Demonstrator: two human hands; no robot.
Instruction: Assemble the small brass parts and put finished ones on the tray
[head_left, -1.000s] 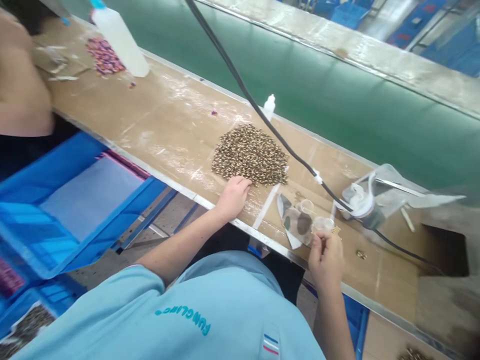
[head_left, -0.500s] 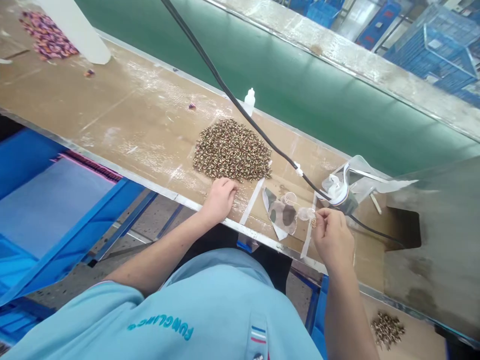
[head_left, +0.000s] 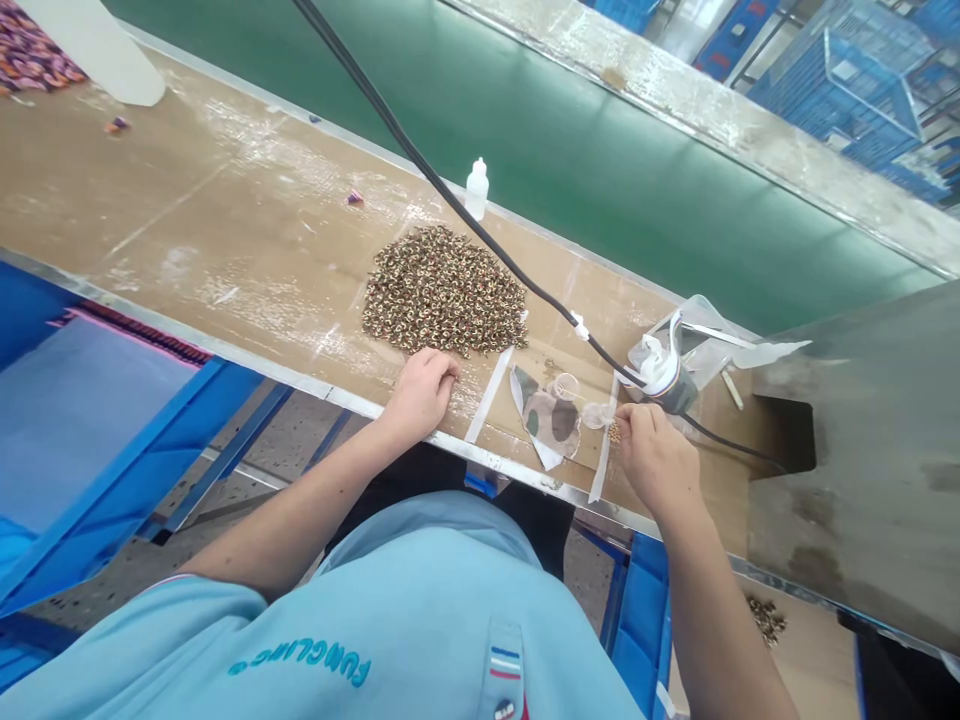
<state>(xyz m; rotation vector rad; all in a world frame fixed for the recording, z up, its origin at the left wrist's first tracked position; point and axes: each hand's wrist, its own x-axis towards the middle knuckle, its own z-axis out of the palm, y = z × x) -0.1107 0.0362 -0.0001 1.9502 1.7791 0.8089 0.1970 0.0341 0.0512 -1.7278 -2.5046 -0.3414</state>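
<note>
Left hand (head_left: 421,395) at the near edge of one pile of small pieces (head_left: 446,290); right hand (head_left: 660,455) near two clear dishes (head_left: 598,415). Both narrowed; whether either holds anything cannot be told.

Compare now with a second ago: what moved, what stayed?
Right hand moved right, from beside a clear round piece to just past the golden bits; any grip is unclear. The view swung right. Left hand stays by the near edge of the brown pile; white bottle unmoved.
</note>
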